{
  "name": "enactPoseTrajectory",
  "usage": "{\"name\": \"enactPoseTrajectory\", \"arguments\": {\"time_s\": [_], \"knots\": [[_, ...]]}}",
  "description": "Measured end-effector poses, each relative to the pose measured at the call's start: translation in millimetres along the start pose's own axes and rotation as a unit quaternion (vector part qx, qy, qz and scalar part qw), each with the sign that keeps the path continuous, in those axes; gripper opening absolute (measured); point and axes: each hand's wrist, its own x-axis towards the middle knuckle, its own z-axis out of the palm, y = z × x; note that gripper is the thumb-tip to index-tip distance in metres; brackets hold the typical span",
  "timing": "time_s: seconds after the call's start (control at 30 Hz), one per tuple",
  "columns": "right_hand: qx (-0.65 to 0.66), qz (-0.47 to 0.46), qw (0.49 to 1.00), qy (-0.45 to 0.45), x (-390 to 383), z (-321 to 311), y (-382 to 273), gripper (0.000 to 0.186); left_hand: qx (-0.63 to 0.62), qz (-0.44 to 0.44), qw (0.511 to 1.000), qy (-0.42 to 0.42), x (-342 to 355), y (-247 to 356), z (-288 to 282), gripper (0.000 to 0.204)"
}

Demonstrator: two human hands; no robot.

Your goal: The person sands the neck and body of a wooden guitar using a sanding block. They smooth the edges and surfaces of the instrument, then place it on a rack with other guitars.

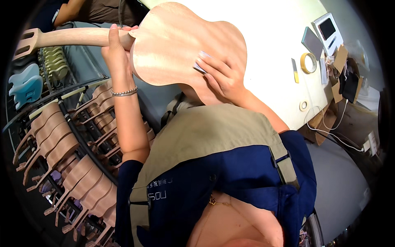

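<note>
An unfinished, pale wooden ukulele (177,45) lies across in front of me, its body over the edge of the white table and its slotted headstock pointing left. My left hand (116,53) is closed round the neck where it meets the body, thumb on top. On the broad flat face of the body rests my right hand (225,78). Its bent fingers press a small, pale, dark-edged piece (200,68) against the wood; it looks like a sanding pad. Most of that piece is hidden under the fingers.
Racks with several bare wooden ukuleles (61,142) stand at the lower left, near blue bodies (25,84). The white table (275,37) bears a tape roll (303,64), a knife (295,71) and a cardboard box (340,57). Another person's arm (68,11) shows at upper left.
</note>
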Motion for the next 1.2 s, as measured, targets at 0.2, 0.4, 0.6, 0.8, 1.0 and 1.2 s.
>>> {"name": "enactPoseTrajectory", "arguments": {"time_s": [0.2,0.4,0.6,0.8,1.0,1.2], "knots": [[0.008,0.013,1.0,-0.002,-9,-7,1,0.039,-0.007,0.005,1.0,-0.007,0,4,4,0.028],[-0.001,0.01,1.0,-0.003,-1,-4,-11,0.04,-0.016,0.017,1.0,-0.004,-9,4,3,0.03],[0.012,0.02,1.0,0.0,-5,-6,-14,0.039,-0.006,0.026,1.0,0.007,-19,3,1,0.031],[0.011,0.037,0.999,-0.01,-22,-11,-9,0.038,-0.005,0.04,0.999,0.015,-22,1,-4,0.031],[0.008,-0.004,1.0,0.008,-16,-7,-12,0.041,-0.009,0.038,0.999,0.012,-25,5,0,0.03],[0.009,0.015,0.999,0.047,-5,-7,-19,0.039,-0.01,0.041,0.999,0.007,-31,5,3,0.031]]}}
